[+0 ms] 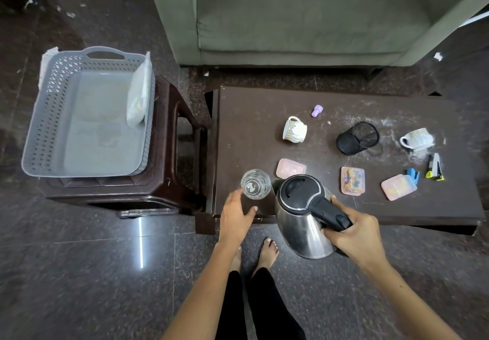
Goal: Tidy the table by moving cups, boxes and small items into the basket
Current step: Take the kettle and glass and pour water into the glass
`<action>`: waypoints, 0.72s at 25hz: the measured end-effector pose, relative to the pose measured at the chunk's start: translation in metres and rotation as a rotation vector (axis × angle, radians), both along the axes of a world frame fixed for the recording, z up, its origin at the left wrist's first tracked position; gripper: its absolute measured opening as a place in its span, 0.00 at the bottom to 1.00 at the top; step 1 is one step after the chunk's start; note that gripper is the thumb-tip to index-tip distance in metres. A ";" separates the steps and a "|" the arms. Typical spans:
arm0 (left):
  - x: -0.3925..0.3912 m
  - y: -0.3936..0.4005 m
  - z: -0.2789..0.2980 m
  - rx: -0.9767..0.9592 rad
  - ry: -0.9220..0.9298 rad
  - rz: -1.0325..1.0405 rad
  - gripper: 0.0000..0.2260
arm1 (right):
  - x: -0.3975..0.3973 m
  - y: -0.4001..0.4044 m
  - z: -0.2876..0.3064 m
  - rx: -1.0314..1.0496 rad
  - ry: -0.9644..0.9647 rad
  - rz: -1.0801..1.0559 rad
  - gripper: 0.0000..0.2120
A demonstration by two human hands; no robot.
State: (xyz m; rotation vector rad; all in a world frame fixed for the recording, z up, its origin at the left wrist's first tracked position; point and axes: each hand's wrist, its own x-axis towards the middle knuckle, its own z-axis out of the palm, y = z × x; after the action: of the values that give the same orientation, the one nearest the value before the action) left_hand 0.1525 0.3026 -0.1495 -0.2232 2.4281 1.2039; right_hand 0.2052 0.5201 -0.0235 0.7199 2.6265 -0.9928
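Observation:
My right hand (353,236) grips the black handle of a steel kettle (301,212), held at the table's front edge. My left hand (236,214) is open beside a clear glass (256,183) at the table's front left corner, fingertips near its base. On the dark table (264,101) lie a patterned cup (294,129) on its side, a white cup (418,138), a black mesh pen holder (357,138) tipped over, three small pink boxes (290,168) (352,181) (398,186), a purple cap (317,110) and a stapler (435,167). The grey basket (47,107) stands on a stool at left.
A white packet (139,96) leans inside the basket's right wall. The brown plastic stool (169,154) stands between basket and table. A green sofa (304,14) is behind the table. A blue clip (413,175) lies by the stapler. My bare feet (268,252) are on the floor below.

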 end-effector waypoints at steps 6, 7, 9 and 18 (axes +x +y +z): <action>0.000 -0.007 0.002 0.015 -0.006 -0.019 0.24 | -0.016 -0.012 0.011 0.078 -0.036 0.040 0.30; -0.001 -0.008 0.002 0.020 -0.006 -0.023 0.24 | -0.018 -0.014 0.012 0.092 -0.046 0.052 0.30; -0.002 -0.008 0.003 0.028 -0.008 -0.030 0.24 | -0.022 -0.016 0.014 0.129 -0.069 0.099 0.29; -0.010 -0.008 0.005 0.024 -0.023 -0.069 0.25 | -0.041 -0.024 0.015 0.267 -0.140 0.299 0.24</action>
State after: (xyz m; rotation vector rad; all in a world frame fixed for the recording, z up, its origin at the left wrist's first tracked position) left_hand 0.1429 0.2942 -0.1443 -0.1439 2.3803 1.1925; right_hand 0.1637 0.4958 -0.0083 0.4116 2.6638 -0.4986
